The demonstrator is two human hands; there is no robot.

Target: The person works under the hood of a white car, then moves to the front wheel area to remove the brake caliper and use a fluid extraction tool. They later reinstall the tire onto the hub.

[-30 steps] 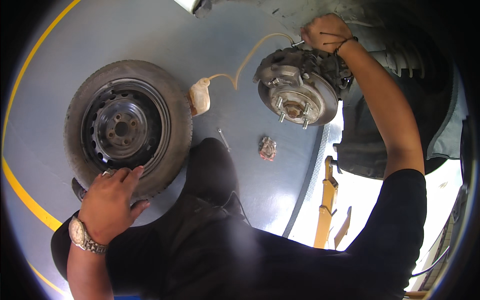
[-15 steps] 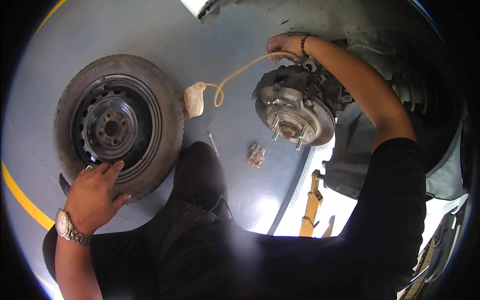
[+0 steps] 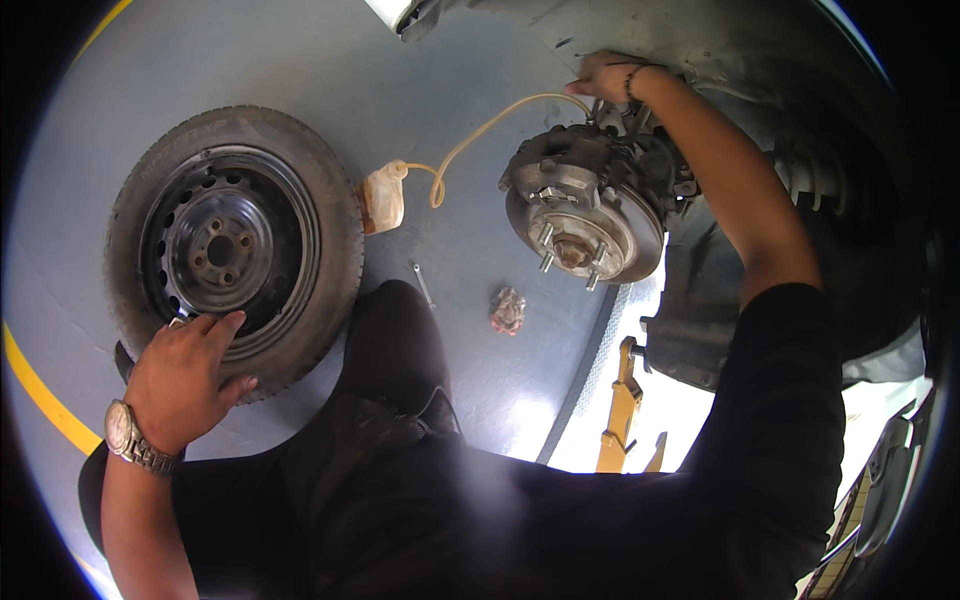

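Note:
My left hand [image 3: 185, 375] lies with fingers spread on the near side of a wheel [image 3: 335, 240], a tyre on a black steel rim that lies on the floor. Up at the far side of the brake caliper [image 3: 562, 165], my right hand [image 3: 606, 76] has its fingers curled; what they grip is hidden. Just below that hand, a clear yellowish hose [image 3: 490, 124] meets the caliper. Its other end loops into a small plastic bottle [image 3: 384, 200] with brownish fluid, standing against the tyre. The caliper sits over a brake disc [image 3: 640, 240] and a hub with bare studs.
A small wrench [image 3: 424, 287] and a crumpled rag [image 3: 507, 310] lie on the grey floor by my knee. A yellow stand [image 3: 620, 410] rises under the vehicle on the right. The wheel arch [image 3: 860, 200] surrounds my right arm.
My right hand has moved a little away to the right and up, off the hose, which now shows clear at its caliper end. My left hand stays on the tyre.

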